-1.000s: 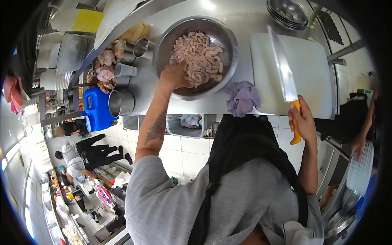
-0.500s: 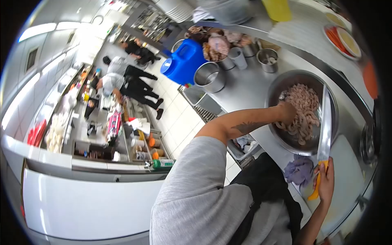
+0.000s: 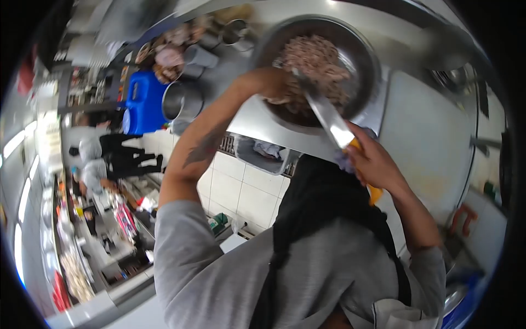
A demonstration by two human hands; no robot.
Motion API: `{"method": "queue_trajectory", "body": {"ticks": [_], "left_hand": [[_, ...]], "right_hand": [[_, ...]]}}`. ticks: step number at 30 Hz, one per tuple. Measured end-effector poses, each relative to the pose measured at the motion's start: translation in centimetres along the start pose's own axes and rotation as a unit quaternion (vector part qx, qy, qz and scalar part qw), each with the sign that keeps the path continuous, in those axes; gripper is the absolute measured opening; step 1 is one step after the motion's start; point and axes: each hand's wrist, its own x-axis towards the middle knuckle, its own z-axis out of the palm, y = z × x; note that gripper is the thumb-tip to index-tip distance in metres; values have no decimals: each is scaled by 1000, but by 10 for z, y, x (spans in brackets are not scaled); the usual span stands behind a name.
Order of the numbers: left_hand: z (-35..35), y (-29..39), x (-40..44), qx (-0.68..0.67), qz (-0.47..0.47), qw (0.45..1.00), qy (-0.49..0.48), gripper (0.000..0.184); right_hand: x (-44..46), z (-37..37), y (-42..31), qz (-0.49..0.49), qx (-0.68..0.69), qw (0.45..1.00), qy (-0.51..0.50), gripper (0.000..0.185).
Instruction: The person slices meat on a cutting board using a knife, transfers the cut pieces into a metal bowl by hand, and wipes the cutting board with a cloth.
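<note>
A wide steel bowl [image 3: 368,93] holds a heap of pale pinkish strips [image 3: 315,57] that look like sliced meat. My left hand [image 3: 272,85] reaches over its near left rim to the strips; its fingers are blurred and partly hidden, so I cannot tell whether it grips any. In my right hand [image 3: 375,162] is a large knife [image 3: 327,114], held by its yellow handle. The blade slants up and left over the bowl, its tip among the strips close to my left hand. A purple cloth [image 3: 345,160] lies behind the knife handle, mostly covered.
Right of the bowl is a pale cutting board [image 3: 424,120]. To the left stand a steel pot [image 3: 182,101], a blue jug [image 3: 143,104] and a grey cup [image 3: 200,56]. Below the counter edge is a grey bin [image 3: 260,156]. Farther left, people [image 3: 90,159] stand at another counter.
The view has swung, so the bowl appears farther left and higher. The knife has gone from lying along the bowl's right side to pointing into the strips near my left hand.
</note>
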Motion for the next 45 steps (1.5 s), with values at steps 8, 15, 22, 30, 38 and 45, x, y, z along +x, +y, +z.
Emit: {"method": "queue_trajectory", "body": {"ticks": [8, 15, 22, 30, 38, 45], "left_hand": [[-11, 16, -5, -20, -44, 999, -6, 36], [-30, -23, 10, 43, -113, 990, 70, 38], [-51, 0, -15, -9, -89, 993, 81, 37], [-111, 96, -64, -41, -104, 978, 175, 38], [-139, 218, -49, -211, 144, 907, 334, 32], [-78, 366, 145, 93, 148, 936, 305, 31]], "right_hand": [[111, 42, -37, -34, 118, 992, -41, 61], [-5, 28, -12, -13, 64, 993, -97, 62], [-15, -1, 13, 19, 81, 996, -12, 60], [-30, -23, -6, -60, 156, 977, 132, 59], [-150, -64, 76, -37, 185, 946, 262, 57], [-219, -70, 160, 17, 229, 884, 407, 57]]}}
